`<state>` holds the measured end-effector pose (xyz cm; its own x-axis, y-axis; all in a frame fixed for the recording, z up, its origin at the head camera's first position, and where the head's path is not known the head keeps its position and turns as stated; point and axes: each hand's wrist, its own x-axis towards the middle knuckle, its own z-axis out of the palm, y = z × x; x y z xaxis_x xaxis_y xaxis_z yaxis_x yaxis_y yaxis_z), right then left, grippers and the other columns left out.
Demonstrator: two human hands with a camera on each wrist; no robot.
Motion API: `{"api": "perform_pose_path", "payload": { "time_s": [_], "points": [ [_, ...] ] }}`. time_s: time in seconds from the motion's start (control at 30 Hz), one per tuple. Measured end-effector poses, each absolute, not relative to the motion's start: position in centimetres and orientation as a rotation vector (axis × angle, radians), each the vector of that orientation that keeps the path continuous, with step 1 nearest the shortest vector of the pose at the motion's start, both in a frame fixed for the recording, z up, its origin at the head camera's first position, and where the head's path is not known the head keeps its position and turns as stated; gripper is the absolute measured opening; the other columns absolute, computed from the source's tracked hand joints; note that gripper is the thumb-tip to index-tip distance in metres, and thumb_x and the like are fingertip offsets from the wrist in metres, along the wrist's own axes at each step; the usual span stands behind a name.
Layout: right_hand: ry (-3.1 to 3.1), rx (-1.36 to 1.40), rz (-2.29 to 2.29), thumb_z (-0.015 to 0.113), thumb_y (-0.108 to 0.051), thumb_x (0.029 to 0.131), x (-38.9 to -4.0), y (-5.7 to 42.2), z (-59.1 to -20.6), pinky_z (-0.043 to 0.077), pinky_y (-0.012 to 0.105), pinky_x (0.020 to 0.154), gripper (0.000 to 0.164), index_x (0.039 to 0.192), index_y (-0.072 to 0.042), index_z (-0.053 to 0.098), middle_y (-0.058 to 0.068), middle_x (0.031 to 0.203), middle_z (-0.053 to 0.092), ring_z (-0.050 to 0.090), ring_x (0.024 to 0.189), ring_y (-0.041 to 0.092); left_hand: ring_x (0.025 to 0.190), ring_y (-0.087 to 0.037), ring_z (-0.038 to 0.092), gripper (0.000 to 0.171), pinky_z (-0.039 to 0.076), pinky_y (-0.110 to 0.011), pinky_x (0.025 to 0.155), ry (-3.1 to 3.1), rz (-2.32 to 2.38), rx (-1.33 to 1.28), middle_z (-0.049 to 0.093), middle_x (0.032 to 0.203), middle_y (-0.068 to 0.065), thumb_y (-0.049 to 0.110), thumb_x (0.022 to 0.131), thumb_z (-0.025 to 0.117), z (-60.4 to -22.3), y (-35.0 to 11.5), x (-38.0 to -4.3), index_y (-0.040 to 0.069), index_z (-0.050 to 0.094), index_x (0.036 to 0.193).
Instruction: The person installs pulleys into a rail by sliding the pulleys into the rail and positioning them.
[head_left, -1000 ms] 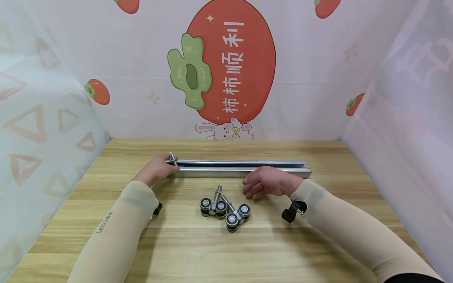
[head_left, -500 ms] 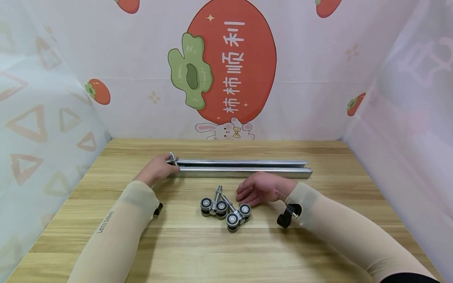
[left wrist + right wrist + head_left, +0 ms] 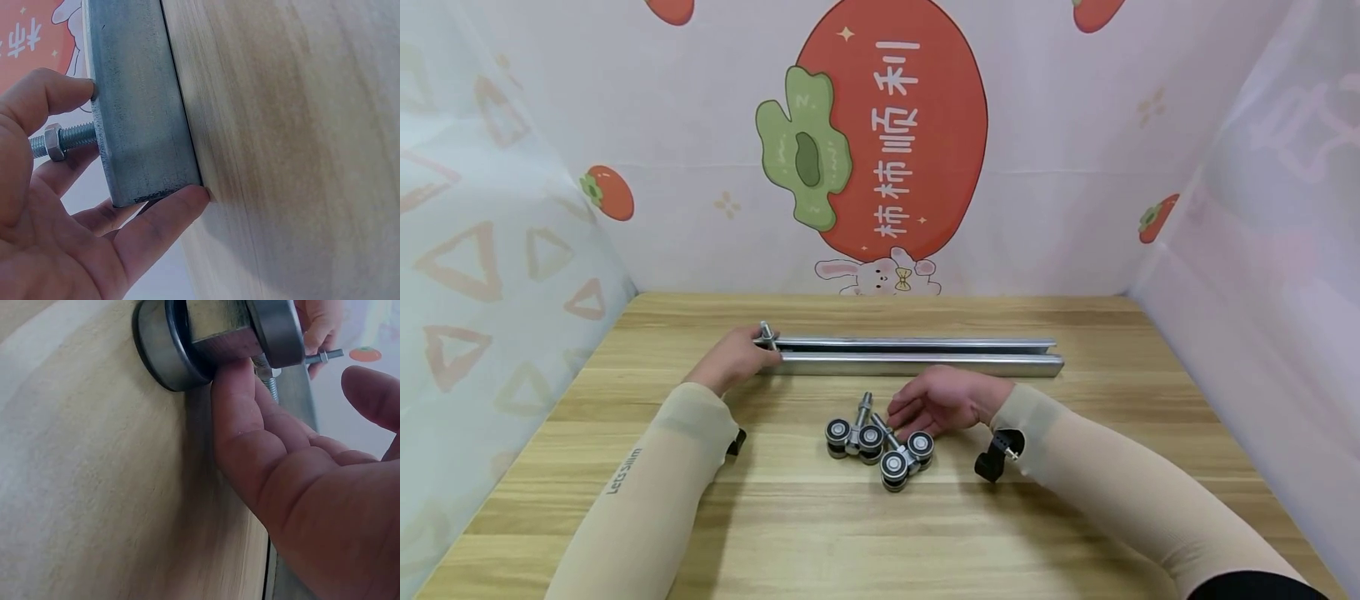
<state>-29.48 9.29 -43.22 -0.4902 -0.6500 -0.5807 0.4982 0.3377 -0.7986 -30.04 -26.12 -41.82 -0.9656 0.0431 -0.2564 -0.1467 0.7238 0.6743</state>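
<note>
Fetching a roller [image 3: 895, 465] seems the step: the right hand [image 3: 947, 398], thumb apart, must pinch next; the left hand [image 3: 732, 362] grips the rail [image 3: 880, 364].

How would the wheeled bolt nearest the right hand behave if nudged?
The wheeled bolt would probably slide rather than roll, since its wheels lie flat on the table. It looks mostly metal, so likely stiff and fairly heavy.
</note>
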Motion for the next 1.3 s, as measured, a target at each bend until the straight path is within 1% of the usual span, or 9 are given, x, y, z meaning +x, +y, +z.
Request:
{"api": "perform_pose_path", "payload": {
  "time_s": [0.23, 0.47, 0.73, 0.97, 1.1, 1.3],
  "points": [
    [1.573, -0.151, -1.360, 0.050, -0.018, 0.101, -29.5, 8.4, -43.2, 0.055, 0.034, 0.075, 0.039, 0.129, 0.010, 0.056, 0.020, 0.119, 0.064, 0.066, 0.089, 0.029, 0.141, -0.044, 0.026, 0.065, 0.021, -0.062, 0.112, 2.676, 1.076, -0.080, 0.030, 0.157, -0.022, 0.030, 0.092, 0.065, -41.9, -26.1, -30.0, 0.007, 0.044, 0.150],
    [1.572, -0.170, -1.346, 0.048, -0.015, 0.101, -29.5, 7.9, -43.4, 0.055, 0.034, 0.075, 0.036, 0.125, 0.011, 0.057, 0.021, 0.112, 0.065, 0.064, 0.080, 0.027, 0.141, -0.044, 0.026, 0.064, 0.021, -0.061, 0.112, 2.670, 1.090, -0.086, 0.031, 0.157, -0.022, 0.029, 0.092, 0.066, -42.1, -25.8, -29.9, 0.008, 0.045, 0.149],
    [1.589, -0.164, -1.356, 0.051, -0.012, 0.100, -29.6, 8.2, -43.4, 0.055, 0.033, 0.073, 0.032, 0.122, 0.011, 0.059, 0.022, 0.109, 0.065, 0.065, 0.078, 0.027, 0.141, -0.044, 0.025, 0.063, 0.019, -0.061, 0.112, 2.653, 1.106, -0.088, 0.031, 0.156, -0.023, 0.027, 0.095, 0.064, -41.8, -25.7, -30.0, 0.007, 0.043, 0.150],
    [1.638, -0.151, -1.352, 0.057, -0.005, 0.096, -30.1, 8.6, -42.9, 0.053, 0.030, 0.068, 0.030, 0.122, 0.009, 0.057, 0.015, 0.095, 0.064, 0.062, 0.075, 0.024, 0.140, -0.044, 0.027, 0.063, 0.020, -0.062, 0.112, 2.680, 1.085, -0.068, 0.032, 0.156, -0.024, 0.028, 0.095, 0.064, -41.4, -25.8, -30.2, 0.007, 0.043, 0.151],
    [1.726, -0.142, -1.336, 0.060, -0.002, 0.094, -30.0, 8.7, -42.9, 0.052, 0.028, 0.065, 0.029, 0.120, 0.008, 0.058, 0.017, 0.094, 0.065, 0.062, 0.072, 0.022, 0.140, -0.047, 0.025, 0.063, 0.019, -0.064, 0.111, 2.681, 1.075, -0.074, 0.031, 0.155, -0.026, 0.028, 0.095, 0.065, -41.3, -26.0, -30.2, 0.007, 0.043, 0.150],
    [1.895, -0.102, -1.305, 0.062, -0.001, 0.092, -29.8, 9.1, -43.5, 0.052, 0.026, 0.060, 0.021, 0.113, 0.005, 0.063, 0.018, 0.094, 0.067, 0.062, 0.069, 0.021, 0.140, -0.046, 0.026, 0.063, 0.018, -0.064, 0.111, 2.663, 1.074, -0.086, 0.031, 0.156, -0.025, 0.028, 0.095, 0.065, -41.9, -26.1, -30.3, 0.008, 0.043, 0.150]
  ]
}}
